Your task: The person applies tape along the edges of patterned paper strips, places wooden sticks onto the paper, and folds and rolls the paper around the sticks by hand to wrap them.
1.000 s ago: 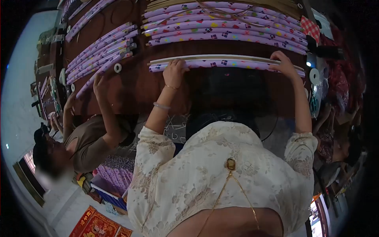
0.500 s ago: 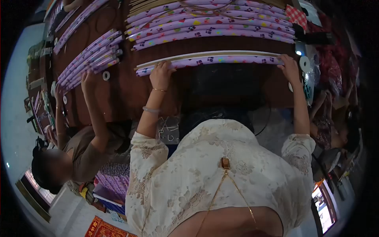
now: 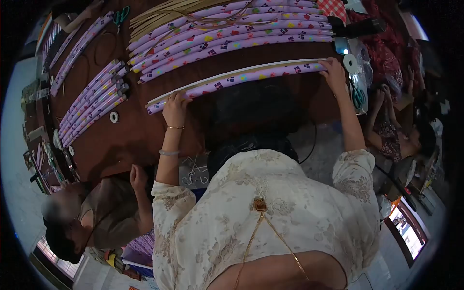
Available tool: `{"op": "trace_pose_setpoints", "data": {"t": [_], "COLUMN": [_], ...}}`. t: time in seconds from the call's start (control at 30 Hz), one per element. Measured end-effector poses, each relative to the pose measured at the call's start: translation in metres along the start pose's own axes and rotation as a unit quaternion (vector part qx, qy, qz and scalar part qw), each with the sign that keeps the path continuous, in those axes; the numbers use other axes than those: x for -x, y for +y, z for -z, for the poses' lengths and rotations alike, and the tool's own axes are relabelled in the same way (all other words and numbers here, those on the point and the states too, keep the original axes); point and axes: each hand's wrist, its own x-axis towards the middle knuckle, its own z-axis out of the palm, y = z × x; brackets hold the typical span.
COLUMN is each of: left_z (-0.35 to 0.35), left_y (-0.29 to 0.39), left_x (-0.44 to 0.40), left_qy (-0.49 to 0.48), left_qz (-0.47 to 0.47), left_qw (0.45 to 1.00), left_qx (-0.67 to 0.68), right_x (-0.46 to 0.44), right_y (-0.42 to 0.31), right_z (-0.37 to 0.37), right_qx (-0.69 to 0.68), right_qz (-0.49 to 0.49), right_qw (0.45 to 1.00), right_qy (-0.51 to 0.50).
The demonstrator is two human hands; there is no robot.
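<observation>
A long purple roll of patterned wrapping paper [image 3: 251,76] lies crosswise on the brown tabletop. Along its far edge runs a narrow strip [image 3: 212,82], brown and white. My left hand [image 3: 174,111] grips near the left end of the roll, its fingers closed over the paper and strip. At the opposite end, my right hand [image 3: 334,75] has its thumb and fingers closed on the roll. The undersides of both grips are hidden.
Beyond lie several finished-looking purple rolls [image 3: 232,46] and brown strips [image 3: 159,19]. More rolls [image 3: 94,104] sit at left beside a tape roll [image 3: 114,117]. At right are another tape roll [image 3: 350,63] and scissors [image 3: 358,98]. Co-workers [image 3: 116,212] sit nearby.
The left co-worker's hands have come away from the rolls, and that person leans back. The view has shifted and tilted slightly. Both my hands remain on the roll.
</observation>
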Motion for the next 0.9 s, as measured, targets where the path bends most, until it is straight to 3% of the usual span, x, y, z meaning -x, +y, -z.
{"op": "trace_pose_setpoints", "data": {"t": [0.1, 0.23, 0.5, 0.9], "left_z": [-0.002, 0.001, -0.006, -0.007], "left_y": [0.001, 0.004, -0.006, -0.003], "left_x": [0.002, 0.001, -0.001, 0.001], "left_qy": [0.033, 0.006, 0.029, 0.079], "left_qz": [0.001, 0.038, -0.028, -0.036], "left_qw": [0.999, 0.999, 0.999, 0.996], "left_qx": [-0.007, -0.007, 0.029, 0.017], "right_x": [0.001, 0.002, 0.000, -0.007], "right_y": [-0.002, 0.001, 0.014, 0.024], "right_z": [0.003, 0.003, -0.011, -0.019], "right_qx": [0.011, -0.024, -0.082, -0.093], "right_qz": [-0.011, -0.006, -0.013, 0.005], "right_qw": [1.000, 0.999, 0.996, 0.996], "right_qy": [0.007, 0.043, 0.040, 0.015]}}
